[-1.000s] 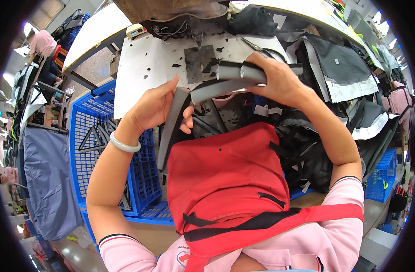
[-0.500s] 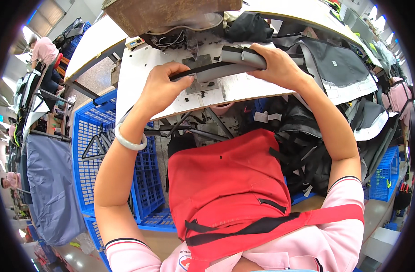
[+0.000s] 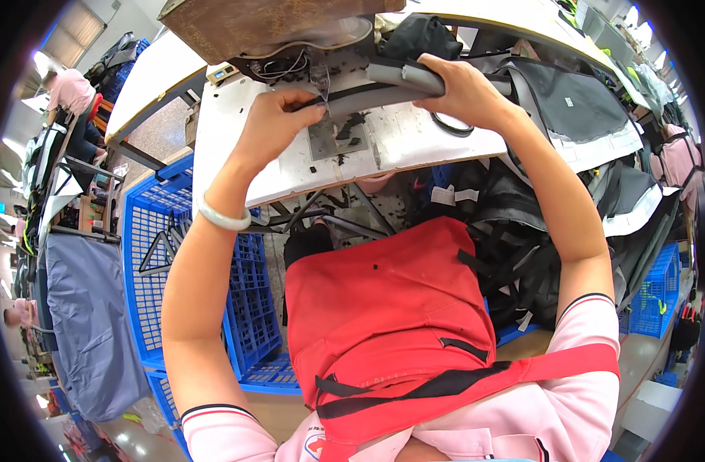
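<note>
Between my two hands stretches a grey strip of material with a black edge (image 3: 375,97), bowed and folded over near its right end. My left hand (image 3: 279,123) pinches its left end between thumb and fingers, close beside the clear part (image 3: 320,81) under the machine. My right hand (image 3: 464,94) grips the folded right part, fingers wrapped round it. Below the strip, a metal plate (image 3: 333,146) set in the white tabletop (image 3: 248,165) carries dark scraps. A thin black loop (image 3: 452,127) lies on the table under my right hand.
A brown, worn machine body (image 3: 267,27) overhangs the table's far side. Dark fabric panels with white edges (image 3: 576,108) are piled at the right. Blue plastic crates (image 3: 156,254) stand at the left. A red apron (image 3: 387,300) covers my lap. Another person (image 3: 71,92) sits at far left.
Both hands have moved slightly up and away with the strip, bringing it closer to the clear part under the machine. The thin black loop now shows beneath my right hand.
</note>
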A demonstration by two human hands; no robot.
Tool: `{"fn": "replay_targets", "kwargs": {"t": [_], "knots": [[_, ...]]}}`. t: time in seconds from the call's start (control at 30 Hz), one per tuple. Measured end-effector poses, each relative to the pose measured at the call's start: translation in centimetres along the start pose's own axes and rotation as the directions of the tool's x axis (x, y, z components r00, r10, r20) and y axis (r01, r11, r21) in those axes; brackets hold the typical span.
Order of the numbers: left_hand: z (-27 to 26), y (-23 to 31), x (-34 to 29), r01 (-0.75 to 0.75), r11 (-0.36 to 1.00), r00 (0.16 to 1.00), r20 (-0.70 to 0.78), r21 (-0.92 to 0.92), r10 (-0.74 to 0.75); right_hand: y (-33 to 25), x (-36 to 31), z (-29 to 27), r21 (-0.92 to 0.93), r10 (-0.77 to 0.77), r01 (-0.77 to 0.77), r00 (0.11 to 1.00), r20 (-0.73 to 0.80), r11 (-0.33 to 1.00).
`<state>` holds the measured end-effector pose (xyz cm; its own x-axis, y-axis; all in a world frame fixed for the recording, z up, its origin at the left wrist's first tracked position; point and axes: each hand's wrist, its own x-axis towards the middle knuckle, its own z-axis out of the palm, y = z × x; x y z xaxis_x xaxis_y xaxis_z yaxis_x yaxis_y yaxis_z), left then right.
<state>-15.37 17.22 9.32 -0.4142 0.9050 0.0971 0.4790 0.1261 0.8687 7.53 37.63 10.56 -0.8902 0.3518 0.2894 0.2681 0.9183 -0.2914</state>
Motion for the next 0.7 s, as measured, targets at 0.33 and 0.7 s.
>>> {"fn": "replay_targets", "kwargs": {"t": [0.33,0.7], "knots": [[-3.0,0.1,-2.8,0.048,0.949,0.995,0.073,0.311,-0.074,-4.6,-4.3,0.5,-0.026,-0.071,0.072,0.997,0.029,0.997],[6.0,-4.7,-9.2,0.315,0.845,0.885,0.455,-0.433,-0.097,-13.7,-8.8,9.7,0.06,-0.365,0.373,0.845,0.39,0.926]]}}
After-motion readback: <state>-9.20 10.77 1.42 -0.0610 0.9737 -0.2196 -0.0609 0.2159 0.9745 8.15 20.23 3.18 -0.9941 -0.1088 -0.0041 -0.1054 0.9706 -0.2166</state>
